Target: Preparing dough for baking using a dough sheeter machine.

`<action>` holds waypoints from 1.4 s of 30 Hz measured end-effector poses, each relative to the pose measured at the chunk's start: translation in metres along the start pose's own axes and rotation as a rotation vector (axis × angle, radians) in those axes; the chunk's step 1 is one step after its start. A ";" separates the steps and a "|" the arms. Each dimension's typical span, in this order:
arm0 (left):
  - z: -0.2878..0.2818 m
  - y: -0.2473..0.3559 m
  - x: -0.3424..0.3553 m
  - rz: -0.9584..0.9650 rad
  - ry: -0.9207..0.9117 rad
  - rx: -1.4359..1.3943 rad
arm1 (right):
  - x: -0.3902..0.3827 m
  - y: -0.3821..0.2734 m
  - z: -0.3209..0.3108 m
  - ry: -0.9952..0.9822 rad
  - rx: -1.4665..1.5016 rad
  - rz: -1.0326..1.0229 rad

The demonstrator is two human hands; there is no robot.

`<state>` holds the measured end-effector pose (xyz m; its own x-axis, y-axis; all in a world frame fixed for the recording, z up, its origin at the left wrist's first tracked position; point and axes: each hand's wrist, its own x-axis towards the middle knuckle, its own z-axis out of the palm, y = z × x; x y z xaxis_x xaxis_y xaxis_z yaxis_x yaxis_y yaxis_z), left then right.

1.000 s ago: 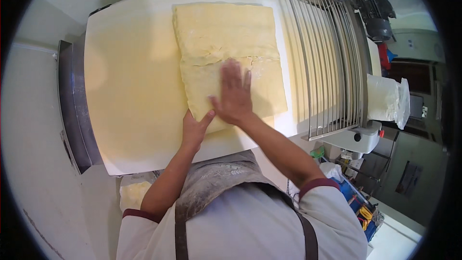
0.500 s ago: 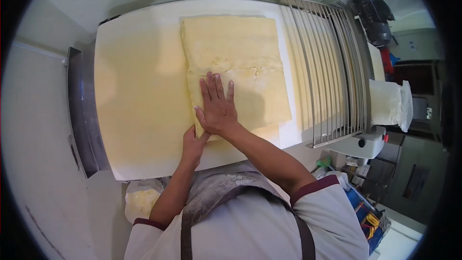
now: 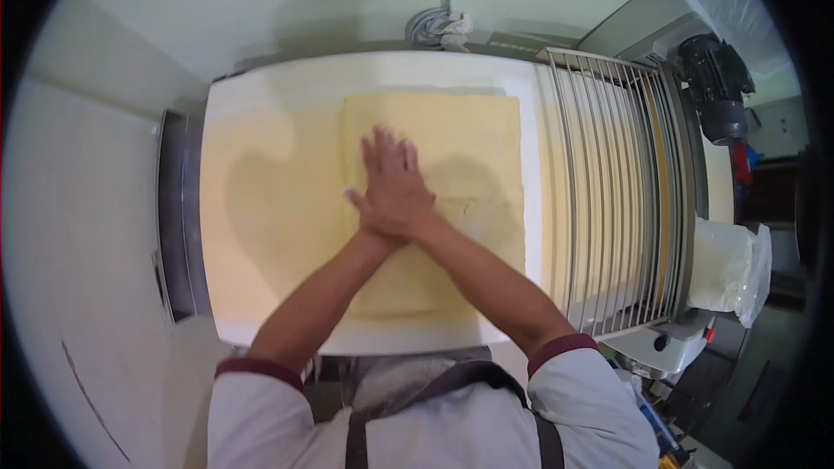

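My right grip (image 3: pixel 397 195): fingers spread, grasping nothing, crossed over my left grip (image 3: pixel 385 231); the left mostly hidden, state cannot be told. Dough sheet (image 3: pixel 473 135) beneath both, on desk (image 3: pixel 287 82). Judgement: press evenly, flat-palmed; fingertips could dent it.

We see pale yellow in the dough (image 3: pixel 482 152) and a tabletop (image 3: pixel 269 148) white at its rim and creamy yellow inside. Our sleeves (image 3: pixel 578 399) are pale grey with maroon cuffs (image 3: pixel 563 350), our apron straps (image 3: pixel 549 443) dark brown. We find silvery stripes across the grille (image 3: pixel 618 200), near-black on the motor (image 3: pixel 717 91), pale green on the wall (image 3: pixel 339 0).
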<state>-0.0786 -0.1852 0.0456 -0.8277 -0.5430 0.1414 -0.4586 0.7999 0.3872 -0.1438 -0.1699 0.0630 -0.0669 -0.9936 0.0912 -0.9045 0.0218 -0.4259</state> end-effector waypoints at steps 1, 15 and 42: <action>0.000 0.006 -0.009 -0.022 -0.012 0.009 | 0.003 0.001 0.000 -0.002 0.006 0.015; 0.025 0.041 0.042 0.051 -0.055 0.065 | -0.015 0.074 -0.034 0.059 0.057 0.180; 0.076 0.121 0.064 0.074 0.036 -0.067 | -0.095 0.161 -0.053 -0.094 -0.041 0.037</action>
<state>-0.2118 -0.1036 0.0325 -0.8460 -0.4927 0.2037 -0.3730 0.8200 0.4341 -0.3052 -0.0659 0.0332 -0.0621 -0.9980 -0.0094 -0.9190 0.0608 -0.3896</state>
